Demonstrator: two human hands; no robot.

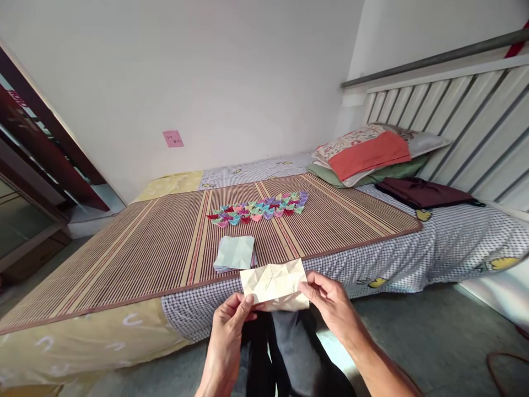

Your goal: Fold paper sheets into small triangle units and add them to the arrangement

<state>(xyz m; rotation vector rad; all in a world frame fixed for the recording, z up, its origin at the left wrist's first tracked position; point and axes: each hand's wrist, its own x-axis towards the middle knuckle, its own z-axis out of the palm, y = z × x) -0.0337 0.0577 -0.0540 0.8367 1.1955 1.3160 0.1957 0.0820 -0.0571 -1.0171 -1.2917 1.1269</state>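
Note:
A cream sheet of paper (273, 282), creased all over and folded across, is held up above my knees. My left hand (231, 320) pinches its lower left corner between thumb and fingers. At the right edge, my right hand (326, 298) grips it the same way, thumb on top. Just beyond the paper, a stack of pale square paper sheets (235, 252) lies near the front edge of the mat. Further back, several small folded paper shapes (260, 209) in many colours stand in close rows.
A striped woven mat (165, 242) covers the bed, over a checked sheet (372, 264). Pillows (372, 151) and a dark folded cloth (425, 192) lie at the right by the white headboard (467, 116). A pink paper (172, 139) is on the wall.

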